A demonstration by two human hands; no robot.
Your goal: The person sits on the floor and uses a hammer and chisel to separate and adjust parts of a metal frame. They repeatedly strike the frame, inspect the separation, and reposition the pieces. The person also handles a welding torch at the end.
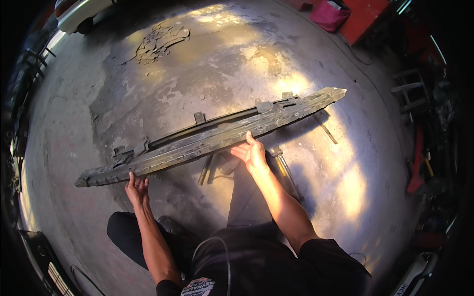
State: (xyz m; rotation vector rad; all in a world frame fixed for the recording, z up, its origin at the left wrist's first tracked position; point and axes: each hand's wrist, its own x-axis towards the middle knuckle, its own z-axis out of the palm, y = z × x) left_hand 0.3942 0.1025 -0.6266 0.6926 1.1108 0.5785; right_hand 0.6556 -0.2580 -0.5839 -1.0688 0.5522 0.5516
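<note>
A long, dark, dirty plastic car panel with several brackets along its far edge stretches across the concrete floor from lower left to upper right. My left hand grips its near edge toward the left end. Near the panel's middle, my right hand holds that same edge, fingers curled over it. Under the panel lie a metal rod and a long tool with a yellow shaft, beside my right wrist. I am squatting, with dark trousers below.
Cracked, stained concrete floor with sunlit patches. A white car sits at far left, a red cabinet with a pink bag at far right. Tools and metal frames crowd the right edge; a car bumper lies at lower left.
</note>
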